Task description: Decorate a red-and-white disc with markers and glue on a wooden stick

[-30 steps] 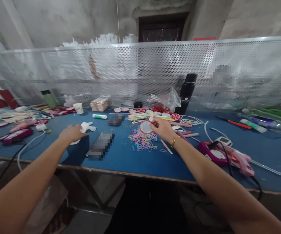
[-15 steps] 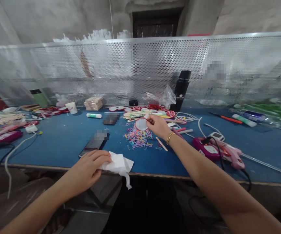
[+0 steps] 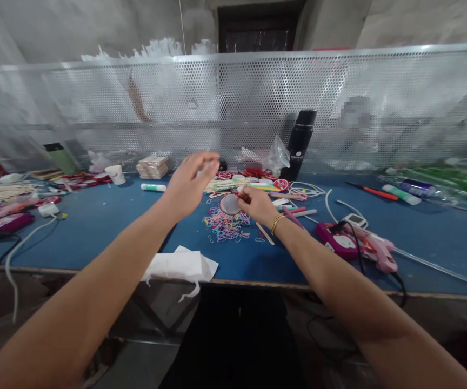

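Observation:
My right hand (image 3: 257, 204) pinches the edge of a round red-rimmed disc (image 3: 229, 205) with a pale face. Below the disc spreads a heap of small colourful elastic bands (image 3: 228, 227). My left hand (image 3: 195, 181) is raised over the table to the left of the disc, fingers stretched forward and nothing visible in them. Behind both hands lie a bundle of thin sticks (image 3: 227, 185) and several red-and-white round discs (image 3: 281, 185). White tissue paper (image 3: 180, 265) rests at the front edge, apart from my left hand. My left arm covers most of the phone.
A black bottle (image 3: 299, 146) and a clear plastic bag (image 3: 277, 155) stand at the back. To the right sit a purple box (image 3: 336, 241), a pink glue gun (image 3: 379, 251) and cables. On the left are a paper cup (image 3: 115, 174), a glue stick (image 3: 153, 187) and stacked wooden pieces (image 3: 152, 167).
My left hand has let go of the tissue paper and moved up and forward. My right hand still holds the disc over the elastic bands. The view has shifted slightly.

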The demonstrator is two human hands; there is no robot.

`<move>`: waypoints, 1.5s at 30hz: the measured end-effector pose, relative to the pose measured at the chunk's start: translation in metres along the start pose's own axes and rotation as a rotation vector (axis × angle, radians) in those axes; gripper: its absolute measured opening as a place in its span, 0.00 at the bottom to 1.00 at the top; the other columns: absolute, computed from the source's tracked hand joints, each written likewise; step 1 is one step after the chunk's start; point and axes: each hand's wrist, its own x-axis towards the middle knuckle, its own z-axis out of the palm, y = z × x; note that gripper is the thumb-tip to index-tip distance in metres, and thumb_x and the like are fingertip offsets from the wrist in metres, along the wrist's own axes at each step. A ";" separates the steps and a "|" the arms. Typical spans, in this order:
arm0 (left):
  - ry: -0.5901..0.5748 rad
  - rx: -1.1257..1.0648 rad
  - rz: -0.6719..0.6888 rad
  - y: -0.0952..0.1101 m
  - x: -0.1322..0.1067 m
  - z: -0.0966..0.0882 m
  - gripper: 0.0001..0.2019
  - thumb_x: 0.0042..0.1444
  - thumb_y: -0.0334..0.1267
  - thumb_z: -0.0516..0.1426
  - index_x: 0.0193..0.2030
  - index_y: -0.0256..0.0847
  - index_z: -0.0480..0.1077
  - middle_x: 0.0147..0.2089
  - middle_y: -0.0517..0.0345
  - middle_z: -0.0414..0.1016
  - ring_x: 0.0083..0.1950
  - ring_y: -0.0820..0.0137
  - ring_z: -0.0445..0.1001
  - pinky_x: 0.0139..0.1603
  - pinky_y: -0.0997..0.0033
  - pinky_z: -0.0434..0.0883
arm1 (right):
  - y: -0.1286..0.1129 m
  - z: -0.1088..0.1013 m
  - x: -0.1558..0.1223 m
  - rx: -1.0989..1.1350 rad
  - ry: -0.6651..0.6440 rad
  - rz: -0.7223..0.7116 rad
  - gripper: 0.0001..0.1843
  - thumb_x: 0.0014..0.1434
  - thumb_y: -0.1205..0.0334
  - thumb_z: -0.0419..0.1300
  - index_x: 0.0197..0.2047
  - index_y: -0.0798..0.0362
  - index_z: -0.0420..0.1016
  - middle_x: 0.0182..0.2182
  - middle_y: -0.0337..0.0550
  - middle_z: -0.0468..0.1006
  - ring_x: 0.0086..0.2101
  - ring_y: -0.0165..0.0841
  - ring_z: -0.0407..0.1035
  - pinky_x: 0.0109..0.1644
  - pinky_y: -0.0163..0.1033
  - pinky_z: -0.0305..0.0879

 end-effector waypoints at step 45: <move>-0.193 -0.404 -0.397 -0.090 0.018 0.091 0.18 0.48 0.51 0.63 0.37 0.39 0.81 0.36 0.55 0.80 0.36 0.68 0.70 0.38 0.69 0.66 | 0.007 -0.005 0.009 0.174 0.086 0.090 0.06 0.58 0.61 0.58 0.38 0.53 0.73 0.23 0.37 0.74 0.25 0.31 0.70 0.32 0.36 0.67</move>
